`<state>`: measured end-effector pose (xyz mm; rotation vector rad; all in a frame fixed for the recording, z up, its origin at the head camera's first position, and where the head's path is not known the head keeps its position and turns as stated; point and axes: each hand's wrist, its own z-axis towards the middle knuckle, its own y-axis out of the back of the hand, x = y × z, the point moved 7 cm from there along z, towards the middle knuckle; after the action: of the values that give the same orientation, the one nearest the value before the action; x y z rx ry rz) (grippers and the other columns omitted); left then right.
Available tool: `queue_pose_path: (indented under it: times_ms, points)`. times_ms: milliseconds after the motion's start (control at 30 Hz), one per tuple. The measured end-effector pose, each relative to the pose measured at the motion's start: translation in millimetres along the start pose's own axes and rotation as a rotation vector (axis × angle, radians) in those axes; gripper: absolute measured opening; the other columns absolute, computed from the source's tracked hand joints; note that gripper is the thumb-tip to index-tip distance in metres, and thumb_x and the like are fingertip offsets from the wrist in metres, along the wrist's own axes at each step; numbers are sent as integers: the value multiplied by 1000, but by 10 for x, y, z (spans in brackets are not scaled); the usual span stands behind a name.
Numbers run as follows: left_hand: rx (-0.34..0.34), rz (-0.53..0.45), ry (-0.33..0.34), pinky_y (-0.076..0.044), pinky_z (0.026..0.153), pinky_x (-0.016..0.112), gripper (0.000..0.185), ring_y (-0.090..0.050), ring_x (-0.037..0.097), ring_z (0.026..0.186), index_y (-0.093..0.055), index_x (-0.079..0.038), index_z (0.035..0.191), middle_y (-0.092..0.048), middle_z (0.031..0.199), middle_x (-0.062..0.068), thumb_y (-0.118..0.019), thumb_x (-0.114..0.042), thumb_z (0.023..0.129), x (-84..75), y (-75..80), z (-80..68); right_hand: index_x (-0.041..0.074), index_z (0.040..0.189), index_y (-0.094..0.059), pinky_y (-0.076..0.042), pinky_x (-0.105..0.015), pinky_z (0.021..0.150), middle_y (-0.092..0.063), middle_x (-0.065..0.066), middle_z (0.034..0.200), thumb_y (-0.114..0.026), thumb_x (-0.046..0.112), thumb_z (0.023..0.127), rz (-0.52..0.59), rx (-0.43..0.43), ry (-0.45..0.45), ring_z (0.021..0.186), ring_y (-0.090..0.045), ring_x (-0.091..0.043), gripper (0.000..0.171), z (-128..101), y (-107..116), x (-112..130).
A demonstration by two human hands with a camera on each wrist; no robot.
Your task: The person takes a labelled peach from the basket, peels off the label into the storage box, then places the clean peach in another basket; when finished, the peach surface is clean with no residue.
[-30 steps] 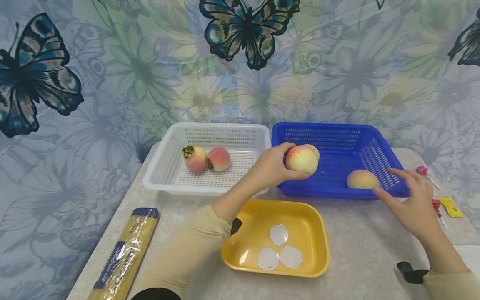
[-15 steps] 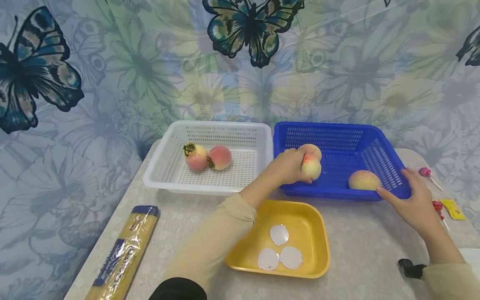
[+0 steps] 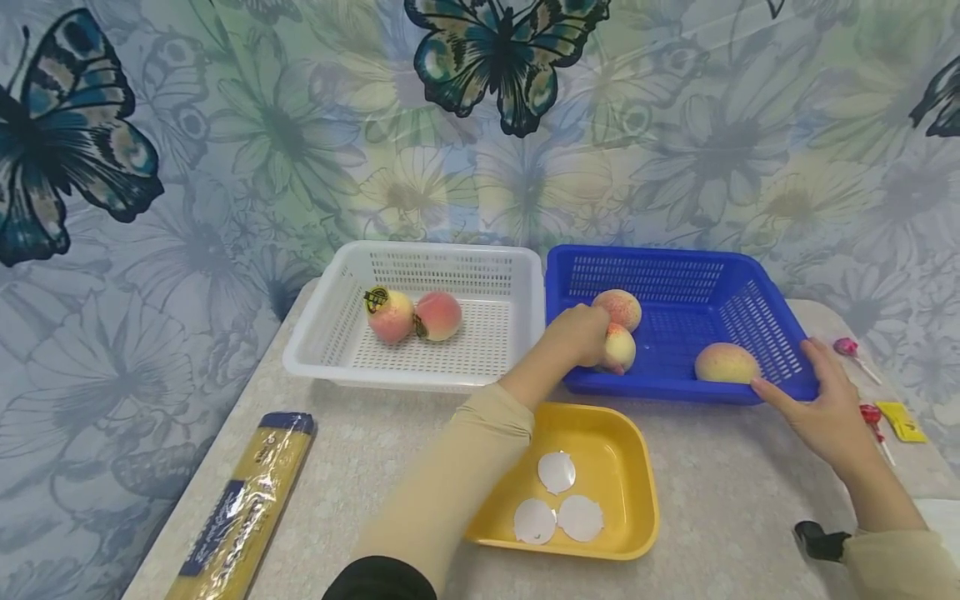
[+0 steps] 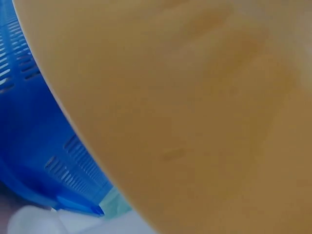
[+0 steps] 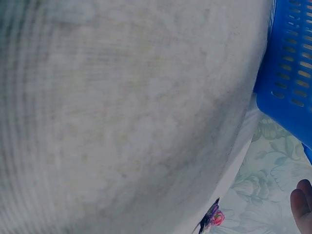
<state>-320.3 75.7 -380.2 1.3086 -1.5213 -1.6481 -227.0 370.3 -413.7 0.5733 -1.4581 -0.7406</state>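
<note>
In the head view my left hand (image 3: 576,337) reaches into the left end of the blue basket (image 3: 675,390). It grips a yellow-red peach (image 3: 619,348), partly hidden by the fingers. A second peach (image 3: 618,307) lies just behind, close against it. Another peach (image 3: 727,363) sits at the basket's front right. My right hand (image 3: 828,408) holds the basket's front right corner, thumb on the front rim and fingers at the right side. In the right wrist view only fingertips (image 5: 302,202) show near the basket wall (image 5: 287,83). A blurred tan surface fills most of the left wrist view.
A white basket (image 3: 405,379) with two labelled peaches (image 3: 438,316) adjoins the blue one. In front stands a yellow tray (image 3: 630,483) holding three white discs (image 3: 557,472). A yellow package (image 3: 243,500) lies left. Lollipops (image 3: 846,347) and a yellow packet (image 3: 902,422) lie right.
My left hand has lowered into the blue basket with the fruit and come to the basket's left end. My right hand has shifted outward onto the basket's corner. The other peaches stay put.
</note>
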Motion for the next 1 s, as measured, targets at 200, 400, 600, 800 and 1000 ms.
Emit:
queue_pose_path:
  times_ms: [200, 400, 600, 800, 1000]
  points:
    - [4, 79, 40, -54, 77, 30, 57, -62, 16, 89, -65, -19, 106, -68, 98, -3, -87, -55, 67, -36, -27, 18, 7, 159, -1, 0, -78, 109, 7, -24, 165, -60, 44, 96, -13, -4, 6, 147, 8, -56, 95, -1, -2, -13]
    - [25, 83, 81, -54, 78, 32, 56, -61, 17, 93, -66, -22, 107, -68, 103, -2, -86, -56, 68, -27, -45, 40, 8, 160, 0, 0, -78, 109, 8, -22, 165, -60, 45, 96, -10, 1, 4, 148, 8, -54, 95, 4, -6, -18]
    - [75, -35, 44, -52, 95, 32, 57, -61, 18, 110, -64, -20, 115, -68, 115, -2, -79, -58, 76, -7, 15, 4, 8, 160, -1, 0, -78, 110, 8, -23, 165, -60, 45, 96, -13, -7, 2, 148, 8, -54, 95, -1, -11, -2]
    - [5, -164, -106, -48, 105, 31, 63, -58, 18, 126, -56, -14, 137, -64, 131, -1, -72, -51, 87, -15, 407, -242, 6, 159, -2, 0, -76, 111, 6, -24, 165, -60, 44, 96, -19, -23, 7, 149, 6, -53, 94, -5, -10, 6]
    - [-108, -307, -155, -35, 119, 35, 72, -42, 17, 143, -45, -18, 149, -49, 151, -2, -70, -51, 89, 162, 847, -795, 6, 159, -2, 0, -76, 111, 7, -24, 165, -60, 45, 96, -28, -26, 1, 149, 7, -52, 95, 2, -19, -2]
